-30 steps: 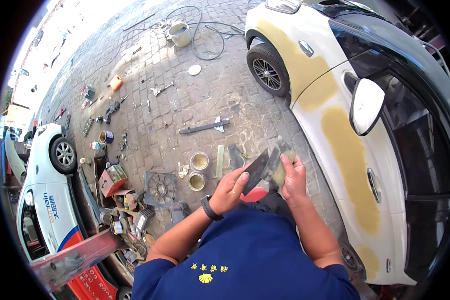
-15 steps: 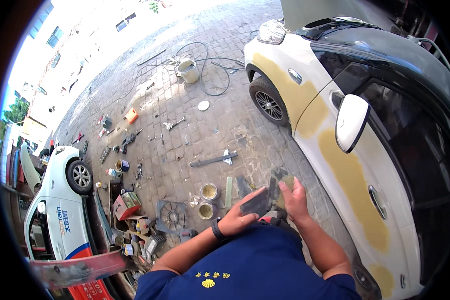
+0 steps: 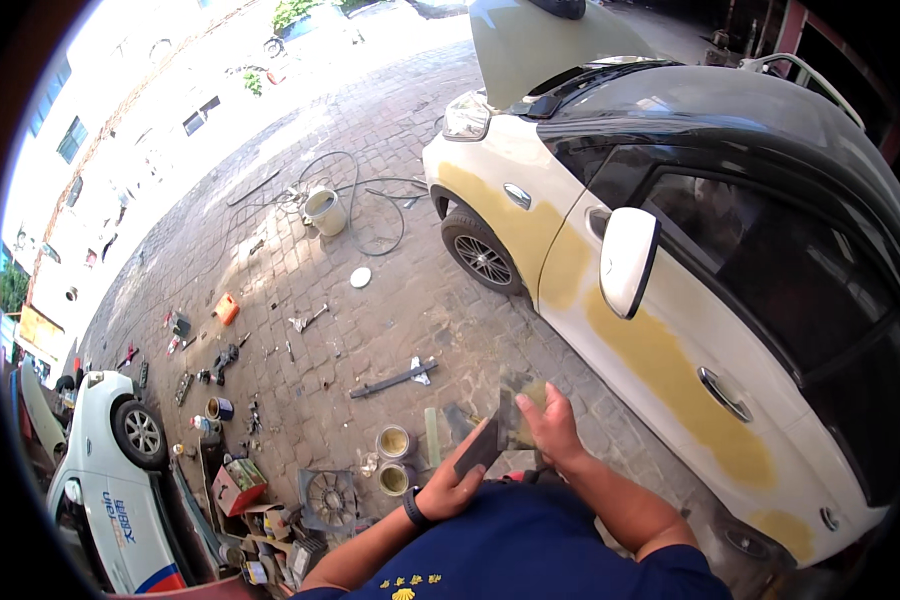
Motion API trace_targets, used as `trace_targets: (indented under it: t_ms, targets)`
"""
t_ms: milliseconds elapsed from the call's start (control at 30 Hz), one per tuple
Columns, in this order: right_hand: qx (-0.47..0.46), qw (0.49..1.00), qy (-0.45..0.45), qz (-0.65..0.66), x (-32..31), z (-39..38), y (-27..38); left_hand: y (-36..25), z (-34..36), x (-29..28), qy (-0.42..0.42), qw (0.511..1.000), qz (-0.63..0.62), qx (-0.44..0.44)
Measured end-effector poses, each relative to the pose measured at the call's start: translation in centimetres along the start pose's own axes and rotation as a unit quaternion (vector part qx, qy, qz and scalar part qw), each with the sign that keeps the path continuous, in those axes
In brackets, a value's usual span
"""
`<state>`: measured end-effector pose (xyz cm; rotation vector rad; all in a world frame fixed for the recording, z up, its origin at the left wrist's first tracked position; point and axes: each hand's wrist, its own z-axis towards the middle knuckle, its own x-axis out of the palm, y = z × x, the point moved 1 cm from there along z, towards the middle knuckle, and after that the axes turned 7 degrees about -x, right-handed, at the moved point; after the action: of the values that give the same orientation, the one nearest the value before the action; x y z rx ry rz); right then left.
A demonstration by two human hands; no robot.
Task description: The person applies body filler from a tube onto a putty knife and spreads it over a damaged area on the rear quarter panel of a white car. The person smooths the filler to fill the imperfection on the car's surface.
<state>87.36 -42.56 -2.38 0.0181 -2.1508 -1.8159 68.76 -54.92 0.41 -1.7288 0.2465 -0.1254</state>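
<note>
Head view has swung toward the white car (image 3: 795, 440). Left hand (image 3: 445, 490) stays closed on the dark plate (image 3: 477, 450); right hand (image 3: 553, 425) pinches the smeared plate (image 3: 516, 418) just beside it, contact unclear. Handling continues apart from the car's lower edge.

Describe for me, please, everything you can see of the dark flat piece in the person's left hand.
The dark grey piece is thin, flat and roughly four-sided; its material cannot be told for sure. It is held tilted in front of the torso, the left hand gripping its lower end. Its upper end appears against the smeared sheet in the right hand; whether they touch is unclear.
</note>
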Motion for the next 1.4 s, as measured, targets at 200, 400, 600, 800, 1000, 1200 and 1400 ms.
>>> trace_targets:
  t_ms: [200,400,600,800,1000,1200,1400]
  targets:
    - [-0.110,0.978,0.062,-0.167,0.8,-1.7,0.3,1.6,-0.4,-0.3,-0.005,0.999,-0.050,-0.012]
    - [-0.114,0.972,0.082,-0.188,1.3,-3.4,1.5,0.8,-0.1,0.3,0.041,0.962,-0.233,-0.135]
    - [-0.137,0.966,0.087,-0.201,1.6,-3.3,2.9,1.2,0.4,0.5,0.026,0.965,-0.202,-0.166]
    - [0.056,0.958,0.243,0.140,1.8,-4.0,3.4,2.1,0.3,1.0,0.095,0.861,-0.494,-0.071]
    - [0.091,0.915,0.285,0.270,0.7,-3.9,3.1,-0.7,1.7,1.6,0.036,0.865,-0.492,-0.091]
    - [-0.086,0.994,0.066,-0.007,-0.9,-2.0,1.4,2.4,1.2,-0.4,-0.179,0.932,-0.310,-0.051]
    - [-0.089,0.993,-0.075,-0.030,-2.2,-0.7,-1.6,-2.1,0.5,0.9,-0.085,0.983,-0.135,-0.086]
